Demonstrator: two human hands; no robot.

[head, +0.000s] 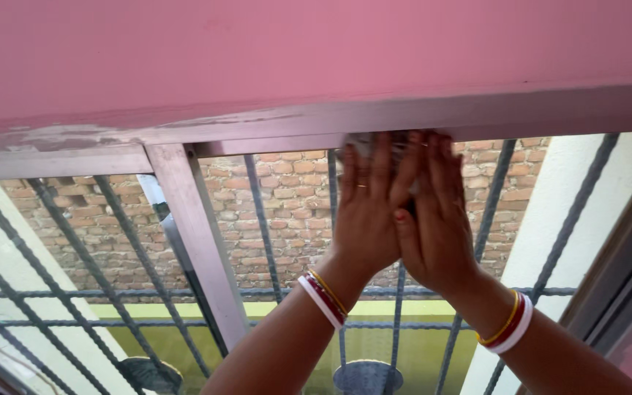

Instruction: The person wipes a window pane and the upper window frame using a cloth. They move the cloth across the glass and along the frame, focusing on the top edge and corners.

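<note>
Head view shows two hands, left hand [363, 212] and right hand [433, 219], fingers flat and open, pressing one crumpled pale cloth [367, 144] against smooth glass beneath the metal window frame [184, 212]; twisted iron bars [261, 219] and rough brick wall [287, 205] lie beyond.

The person is wearing bangles on both wrists — white, dark red and golden ones together. The left hand [363, 219] is carrying a thin ring on one finger. The right hand [437, 227] is showing red polish on the thumb nail — forearms are bare, without sleeves.
</note>
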